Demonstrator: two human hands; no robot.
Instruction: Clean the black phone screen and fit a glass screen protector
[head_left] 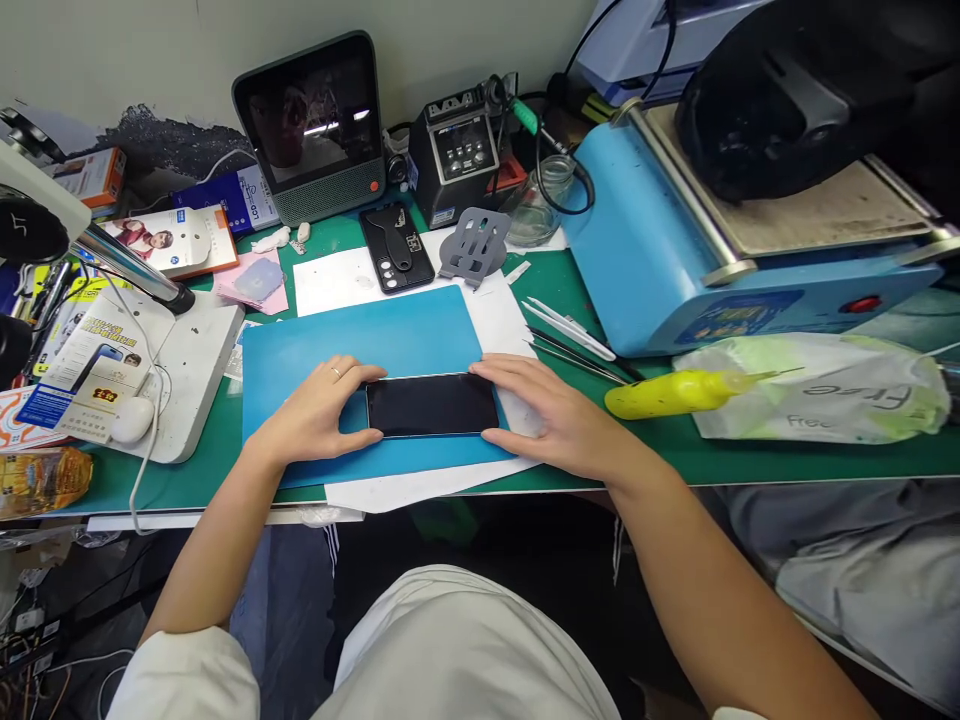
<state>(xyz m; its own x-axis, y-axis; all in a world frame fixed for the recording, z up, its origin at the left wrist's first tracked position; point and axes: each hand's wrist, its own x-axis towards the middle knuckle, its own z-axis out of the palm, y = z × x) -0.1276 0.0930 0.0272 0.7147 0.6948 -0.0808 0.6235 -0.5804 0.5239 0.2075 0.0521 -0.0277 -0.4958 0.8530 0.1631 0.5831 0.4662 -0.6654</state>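
A smartphone (433,405) with a dark screen lies face up, lengthwise from left to right, on a blue mat (352,340). My left hand (319,410) holds its left end, thumb at the near edge and fingertips at the far edge. At the opposite end, my right hand (562,415) grips the phone the same way, thumb near and fingers far. Beneath the mat, white paper (405,487) sticks out. Beyond the mat lie a black phone case (396,248) and a grey slotted stand (475,245).
To the right are tweezers (570,328), a yellow needle bottle (675,393), a tissue pack (817,390) and a blue machine (675,280). A soldering station (457,155), glass jar (540,200) and screen device (311,125) stand behind. A white lamp base (202,370) is left.
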